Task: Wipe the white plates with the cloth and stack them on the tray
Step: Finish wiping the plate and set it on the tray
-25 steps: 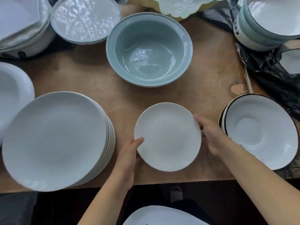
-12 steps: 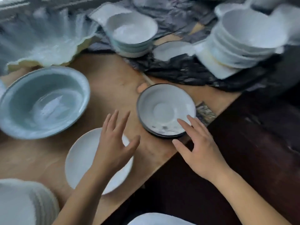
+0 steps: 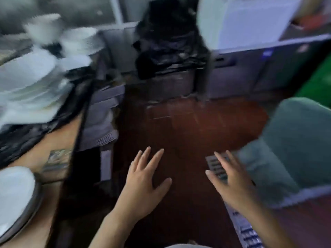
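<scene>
The view is blurred and turned to the right of the wooden table [image 3: 59, 140]. My left hand [image 3: 145, 183] and my right hand [image 3: 229, 181] hover over the dark red floor with fingers spread, holding nothing. A white dish with a dark rim [image 3: 16, 199] sits at the table's corner, lower left. Blurred stacks of white bowls and plates [image 3: 30, 81] stand on black plastic at the upper left. A grey-green cloth-like mass [image 3: 295, 140] lies to the right of my right hand. No tray shows.
A bin lined with black plastic [image 3: 170, 56] stands ahead, with grey cabinets [image 3: 250, 72] to its right. A slotted grey crate edge [image 3: 245, 228] runs under my right forearm. The dark red floor [image 3: 188, 131] lies between the table and the cloth-like mass.
Both hands let go of the small white plate on the table and left it there. My view swung right, off the table, and both empty hands now hang over the floor.
</scene>
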`<control>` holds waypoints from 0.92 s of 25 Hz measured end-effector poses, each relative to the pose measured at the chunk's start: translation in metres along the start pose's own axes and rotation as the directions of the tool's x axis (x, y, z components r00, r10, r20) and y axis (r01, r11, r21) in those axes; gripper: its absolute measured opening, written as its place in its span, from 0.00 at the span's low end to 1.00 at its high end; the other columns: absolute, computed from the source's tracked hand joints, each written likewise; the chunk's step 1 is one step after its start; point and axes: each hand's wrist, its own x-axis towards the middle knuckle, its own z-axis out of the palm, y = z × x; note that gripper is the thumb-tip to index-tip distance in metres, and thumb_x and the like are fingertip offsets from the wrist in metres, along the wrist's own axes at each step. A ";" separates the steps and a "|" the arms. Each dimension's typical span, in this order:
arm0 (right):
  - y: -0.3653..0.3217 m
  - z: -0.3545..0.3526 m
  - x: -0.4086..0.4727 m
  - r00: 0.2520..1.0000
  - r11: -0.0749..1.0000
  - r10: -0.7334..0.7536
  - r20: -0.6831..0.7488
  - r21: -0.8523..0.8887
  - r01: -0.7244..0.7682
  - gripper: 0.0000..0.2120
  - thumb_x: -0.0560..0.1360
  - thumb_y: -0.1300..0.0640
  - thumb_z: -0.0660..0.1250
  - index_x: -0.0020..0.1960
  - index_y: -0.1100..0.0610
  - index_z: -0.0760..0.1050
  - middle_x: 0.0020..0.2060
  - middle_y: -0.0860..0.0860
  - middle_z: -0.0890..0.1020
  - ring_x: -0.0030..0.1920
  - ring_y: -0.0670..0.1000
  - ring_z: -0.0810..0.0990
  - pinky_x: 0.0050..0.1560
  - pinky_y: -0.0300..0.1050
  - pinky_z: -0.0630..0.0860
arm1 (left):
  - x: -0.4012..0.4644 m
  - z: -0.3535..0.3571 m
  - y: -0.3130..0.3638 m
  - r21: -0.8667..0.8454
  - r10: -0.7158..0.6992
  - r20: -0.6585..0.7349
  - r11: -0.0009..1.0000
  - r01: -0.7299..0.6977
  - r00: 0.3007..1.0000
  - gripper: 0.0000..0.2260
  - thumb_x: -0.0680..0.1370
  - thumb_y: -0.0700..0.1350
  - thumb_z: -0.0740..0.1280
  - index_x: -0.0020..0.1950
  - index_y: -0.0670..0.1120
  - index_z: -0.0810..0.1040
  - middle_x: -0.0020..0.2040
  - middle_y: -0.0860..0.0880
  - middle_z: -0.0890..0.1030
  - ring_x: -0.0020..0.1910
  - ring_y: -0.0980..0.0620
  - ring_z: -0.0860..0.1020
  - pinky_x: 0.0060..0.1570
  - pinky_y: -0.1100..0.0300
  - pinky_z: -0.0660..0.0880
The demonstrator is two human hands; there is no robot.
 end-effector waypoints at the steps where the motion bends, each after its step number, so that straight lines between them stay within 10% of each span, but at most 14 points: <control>1: 0.036 -0.017 -0.011 0.994 0.996 0.087 -0.071 0.033 -0.085 0.37 0.73 0.29 0.58 0.77 0.45 0.64 0.77 0.53 0.65 0.78 0.56 0.59 0.75 0.60 0.60 | 0.011 0.029 0.029 0.000 0.067 0.084 0.998 -0.068 0.994 0.34 0.73 0.68 0.63 0.75 0.72 0.51 0.83 0.55 0.51 0.82 0.55 0.42 0.79 0.57 0.47; 9: 0.220 -0.113 -0.113 0.727 0.779 0.617 -0.303 0.370 -0.507 0.33 0.76 0.41 0.68 0.78 0.42 0.60 0.79 0.50 0.58 0.79 0.54 0.57 0.76 0.54 0.58 | 0.072 0.189 0.217 -0.055 0.421 0.543 0.881 -0.469 0.727 0.33 0.78 0.59 0.68 0.75 0.74 0.50 0.80 0.66 0.44 0.78 0.64 0.36 0.79 0.56 0.48; 23: 0.426 -0.307 -0.102 0.283 0.550 0.818 -0.500 0.541 -0.636 0.34 0.75 0.40 0.68 0.77 0.38 0.59 0.80 0.46 0.56 0.79 0.49 0.55 0.76 0.56 0.60 | 0.187 0.448 0.536 -0.357 0.673 0.702 0.615 -0.703 0.232 0.34 0.77 0.59 0.68 0.76 0.71 0.51 0.83 0.58 0.46 0.81 0.59 0.40 0.78 0.58 0.44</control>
